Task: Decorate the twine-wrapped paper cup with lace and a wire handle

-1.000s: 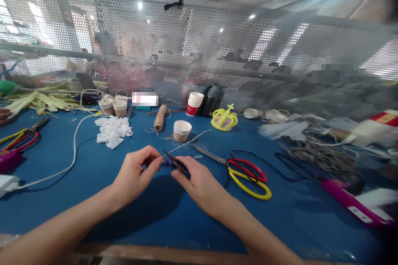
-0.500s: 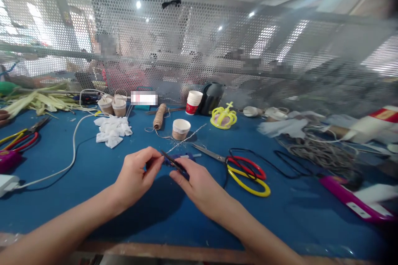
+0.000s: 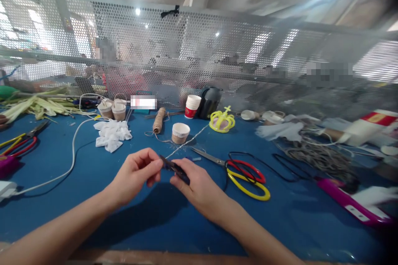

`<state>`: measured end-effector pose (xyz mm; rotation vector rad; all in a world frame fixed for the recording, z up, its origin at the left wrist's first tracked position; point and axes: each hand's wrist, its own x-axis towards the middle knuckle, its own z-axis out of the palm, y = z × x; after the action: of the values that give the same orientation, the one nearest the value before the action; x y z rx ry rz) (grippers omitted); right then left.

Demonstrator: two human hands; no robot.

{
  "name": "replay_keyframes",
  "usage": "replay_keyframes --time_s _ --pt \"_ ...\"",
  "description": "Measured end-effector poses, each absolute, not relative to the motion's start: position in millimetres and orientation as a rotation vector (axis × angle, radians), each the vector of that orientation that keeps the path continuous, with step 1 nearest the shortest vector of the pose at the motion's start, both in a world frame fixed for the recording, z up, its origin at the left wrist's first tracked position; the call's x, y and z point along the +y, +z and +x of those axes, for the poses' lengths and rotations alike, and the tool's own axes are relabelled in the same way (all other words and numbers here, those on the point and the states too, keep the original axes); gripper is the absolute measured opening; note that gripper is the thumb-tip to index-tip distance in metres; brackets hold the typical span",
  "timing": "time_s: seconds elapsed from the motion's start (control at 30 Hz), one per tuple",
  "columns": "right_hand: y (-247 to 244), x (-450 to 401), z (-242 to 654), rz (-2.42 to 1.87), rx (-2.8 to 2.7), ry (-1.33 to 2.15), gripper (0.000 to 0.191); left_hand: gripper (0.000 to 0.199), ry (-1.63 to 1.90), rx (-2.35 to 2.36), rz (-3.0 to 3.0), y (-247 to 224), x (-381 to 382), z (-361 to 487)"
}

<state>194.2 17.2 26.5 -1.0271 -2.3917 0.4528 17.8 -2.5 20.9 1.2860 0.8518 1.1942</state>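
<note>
My right hand (image 3: 197,176) is closed around a small dark hand tool (image 3: 177,169). It is narrow and pointed like snips, though its exact kind is unclear. Its tip reaches the fingers of my left hand (image 3: 139,169), whose thumb and forefinger are pinched together. A thin white twisted strand (image 3: 189,140) runs up and right from there toward a yellow crown (image 3: 222,121). The strand's near end is hidden by the fingers. Just beyond the hands stands a small brown cup with a white rim (image 3: 180,133). Large scissors (image 3: 245,176) with red and yellow handles lie to the right.
A twine roll (image 3: 159,120), white cloth scraps (image 3: 112,133) and a red-and-white cup stack (image 3: 192,106) stand farther back. On the right are grey cord (image 3: 320,161) and a purple hot-glue gun or similar tool (image 3: 351,203). A white cable (image 3: 74,149) curves at left.
The camera view has tilted up slightly, so the table appears lower. The dark tool has turned a little in my right hand. The strand's far end has swung right, toward the crown.
</note>
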Motion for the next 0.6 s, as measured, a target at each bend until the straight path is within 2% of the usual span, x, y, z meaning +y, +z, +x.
replay_keyframes --time_s 0.1,0.17,0.3,0.37,0.47,0.6 --pt "31 14 191 -1.060 -2.366 0.654 0.038 0.013 1.405 1.207 1.915 20 -4 18" --pt "32 12 190 -1.097 -2.343 0.709 0.040 0.011 1.492 1.277 2.230 18 -4 17" --pt "31 10 188 -1.154 -2.329 0.711 0.038 0.012 1.507 1.308 2.416 14 -3 18" --pt "30 11 188 -1.158 -2.326 0.668 0.035 0.012 1.468 1.313 2.309 16 -4 19" --pt "26 13 189 -1.129 -2.332 0.536 0.032 0.013 1.314 1.203 1.847 22 -4 19" --pt "20 18 195 -1.013 -2.368 0.235 0.038 0.016 1.037 0.695 1.063 28 -2 17"
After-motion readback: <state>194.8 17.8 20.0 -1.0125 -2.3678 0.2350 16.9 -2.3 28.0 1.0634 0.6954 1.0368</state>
